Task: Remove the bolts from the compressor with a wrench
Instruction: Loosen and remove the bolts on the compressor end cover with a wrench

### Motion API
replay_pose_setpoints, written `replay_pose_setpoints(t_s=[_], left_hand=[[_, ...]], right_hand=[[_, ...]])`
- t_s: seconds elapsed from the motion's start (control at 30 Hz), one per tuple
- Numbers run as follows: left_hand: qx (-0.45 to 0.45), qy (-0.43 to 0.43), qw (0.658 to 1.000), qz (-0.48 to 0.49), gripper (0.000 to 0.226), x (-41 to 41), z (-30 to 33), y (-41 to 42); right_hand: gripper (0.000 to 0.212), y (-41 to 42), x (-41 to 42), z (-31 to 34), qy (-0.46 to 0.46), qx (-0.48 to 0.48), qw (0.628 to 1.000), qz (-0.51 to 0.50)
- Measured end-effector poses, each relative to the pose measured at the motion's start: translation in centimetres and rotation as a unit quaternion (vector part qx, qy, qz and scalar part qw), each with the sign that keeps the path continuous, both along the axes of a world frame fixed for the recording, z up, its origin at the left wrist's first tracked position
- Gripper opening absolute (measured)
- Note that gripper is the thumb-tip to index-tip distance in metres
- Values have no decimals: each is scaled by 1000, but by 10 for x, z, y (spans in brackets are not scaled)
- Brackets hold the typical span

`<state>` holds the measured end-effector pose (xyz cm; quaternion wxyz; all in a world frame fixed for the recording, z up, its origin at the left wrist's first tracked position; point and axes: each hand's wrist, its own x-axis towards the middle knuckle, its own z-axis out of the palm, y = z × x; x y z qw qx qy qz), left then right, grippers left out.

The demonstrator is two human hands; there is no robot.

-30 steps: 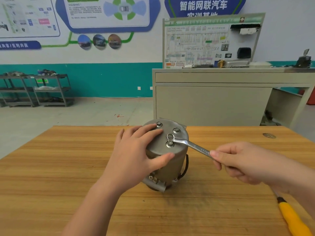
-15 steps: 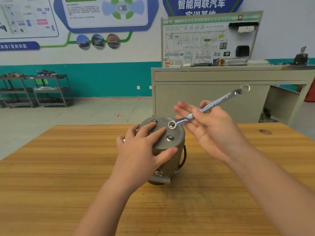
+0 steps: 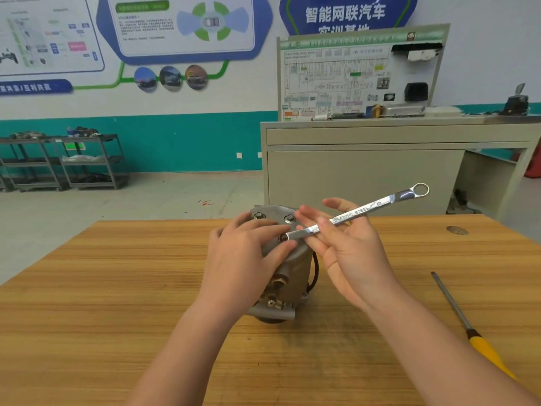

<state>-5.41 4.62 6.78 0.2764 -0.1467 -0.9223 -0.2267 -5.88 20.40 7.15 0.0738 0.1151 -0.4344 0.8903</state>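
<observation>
Seen from above and behind two bare forearms, at a wooden surface (image 3: 117, 288) in a workshop. Standing upright near the middle, a grey metal compressor (image 3: 288, 276), with two bolts (image 3: 289, 219) visible on the far part of its flat top. Resting over the top's near left side, the left hand (image 3: 243, 259), fingers spread and laid flat against the metal, grip open and curled around nothing. Just right of the compressor, the right hand (image 3: 348, 247), palm turned up, fingers straight and loose, with a silver wrench (image 3: 355, 213) lying across them; grip relaxed rather than closed around the handle. Lower ring end of the wrench sitting on the compressor's top at a bolt, right beside the left fingertips; handle rising up and to the right, upper ring end free in the air. Stamped on the handle, "CHROME STEEL 12". Lying well to the right, a yellow-handled screwdriver (image 3: 456, 312). Beyond the surface, a grey cabinet (image 3: 366, 177), metal racks (image 3: 58, 162) and wall posters (image 3: 181, 24).
</observation>
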Motion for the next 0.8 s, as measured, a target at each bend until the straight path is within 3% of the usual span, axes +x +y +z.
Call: replay_pose_setpoints(t_s=[0.13,0.27,0.33,0.4,0.6,0.8], left_hand=[[69,44,997,-12,22,2,-5,3],[85,58,995,-4,29,1,-4,3],[23,23,999,-3,62,1,-3,3],[-20,6,1000,7,82,1,-2,2],[-33,7,999,5,76,-2,-3,1],[-45,17,999,13,68,-4,-5,3]], right_hand=[[8,3,-2,7,-43,22,999,-5],[28,14,-3,17,-123,55,990,-45],[26,19,-2,20,-111,29,992,-43],[23,22,0,18,-90,11,995,-47],[12,13,6,-2,-12,24,996,-90],[16,-2,16,-18,41,23,984,-171]])
